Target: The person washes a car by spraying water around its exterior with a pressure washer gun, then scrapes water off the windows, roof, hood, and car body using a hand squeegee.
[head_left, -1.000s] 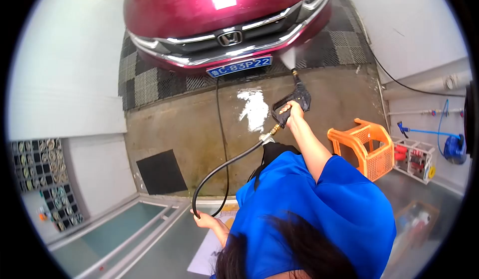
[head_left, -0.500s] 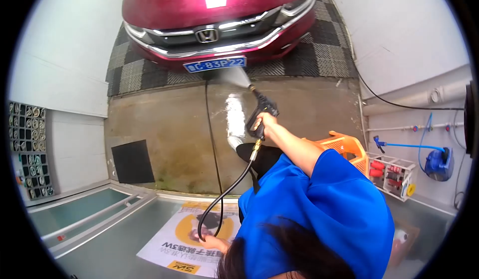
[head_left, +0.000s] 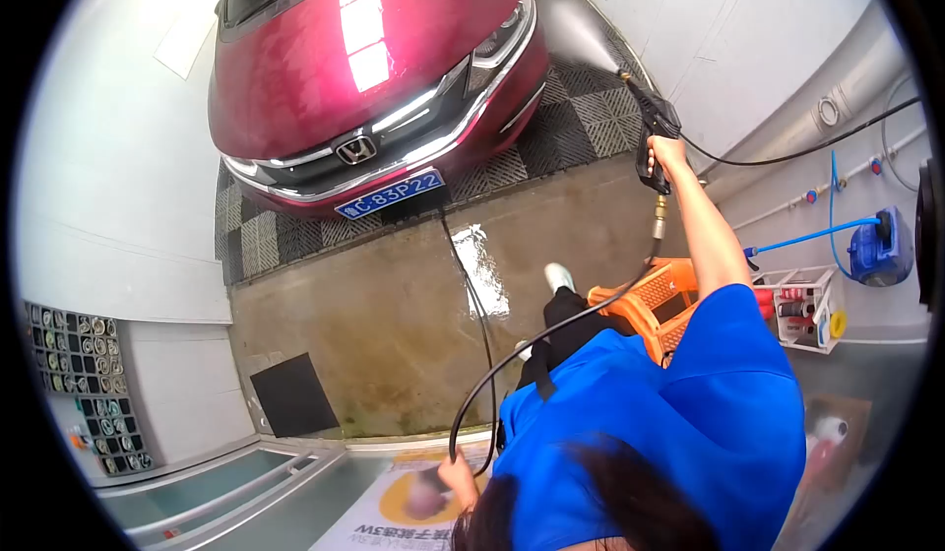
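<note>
At upper right, the spray gun [head_left: 656, 115] is gripped by the right hand [head_left: 667, 157]; the hose [head_left: 492, 372], by the left hand [head_left: 459, 476].

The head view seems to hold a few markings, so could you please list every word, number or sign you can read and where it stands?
"C·83P22": blue licence plate of the red car; its first character is too small to confirm.
"H" emblem: badge on the grille.
"3W": poster, upside down; other characters unclear.
Spray gun: nothing readable.
</note>
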Action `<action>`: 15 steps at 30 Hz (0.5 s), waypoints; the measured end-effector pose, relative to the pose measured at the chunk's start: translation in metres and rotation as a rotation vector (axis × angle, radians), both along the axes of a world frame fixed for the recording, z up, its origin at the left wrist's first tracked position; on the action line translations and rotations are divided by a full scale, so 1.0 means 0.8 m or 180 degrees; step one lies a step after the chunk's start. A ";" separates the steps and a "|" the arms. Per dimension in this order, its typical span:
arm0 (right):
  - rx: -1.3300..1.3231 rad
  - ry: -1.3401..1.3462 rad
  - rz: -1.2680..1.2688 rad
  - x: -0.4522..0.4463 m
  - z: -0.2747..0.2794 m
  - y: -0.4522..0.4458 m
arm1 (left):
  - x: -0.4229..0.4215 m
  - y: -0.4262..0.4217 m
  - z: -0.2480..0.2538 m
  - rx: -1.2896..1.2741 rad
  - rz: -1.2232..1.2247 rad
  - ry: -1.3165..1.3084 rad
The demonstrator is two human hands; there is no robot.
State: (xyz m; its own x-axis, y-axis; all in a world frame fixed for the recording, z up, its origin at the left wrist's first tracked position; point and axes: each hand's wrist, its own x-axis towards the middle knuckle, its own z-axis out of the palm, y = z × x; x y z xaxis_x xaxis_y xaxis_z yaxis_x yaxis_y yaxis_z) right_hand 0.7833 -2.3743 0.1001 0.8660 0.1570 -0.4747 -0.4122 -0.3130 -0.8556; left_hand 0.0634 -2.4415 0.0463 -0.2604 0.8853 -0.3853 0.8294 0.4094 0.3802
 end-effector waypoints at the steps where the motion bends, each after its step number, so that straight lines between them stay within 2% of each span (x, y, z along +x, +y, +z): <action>1: -0.0254 -0.0309 0.0321 0.003 0.008 -0.008 | 0.036 0.010 -0.002 0.0195 0.0084 -0.0498; 3: -0.0829 -0.0638 0.0864 0.000 0.008 -0.014 | 0.093 0.050 0.002 0.0062 0.0068 -0.0982; 4: -0.0967 -0.0470 0.1306 -0.014 0.022 -0.018 | 0.107 0.071 -0.014 0.0026 0.0006 -0.1140; 5: -0.1104 -0.0321 0.1690 -0.030 0.041 -0.017 | 0.143 0.093 0.012 0.0171 -0.0223 -0.1288; 6: -0.1306 -0.0217 0.1976 -0.040 0.046 -0.018 | 0.175 0.113 0.035 0.0100 -0.0507 -0.1095; 8: -0.1004 0.0300 0.2551 -0.041 0.051 -0.028 | 0.220 0.144 0.050 -0.0097 -0.1041 -0.0727; 9: -0.0963 0.0547 0.2737 -0.029 0.046 -0.031 | 0.252 0.151 0.061 -0.0060 -0.1060 -0.0744; 11: -0.0760 0.0534 0.2756 0.011 0.033 -0.035 | 0.322 0.159 0.100 -0.0279 -0.1429 -0.0405; 13: -0.0788 0.0038 0.2402 0.059 0.030 -0.031 | 0.374 0.168 0.103 -0.0436 -0.1598 -0.0177; 15: -0.1468 -0.0413 0.1814 0.117 0.046 -0.031 | 0.429 0.176 0.109 -0.0407 -0.1672 -0.0130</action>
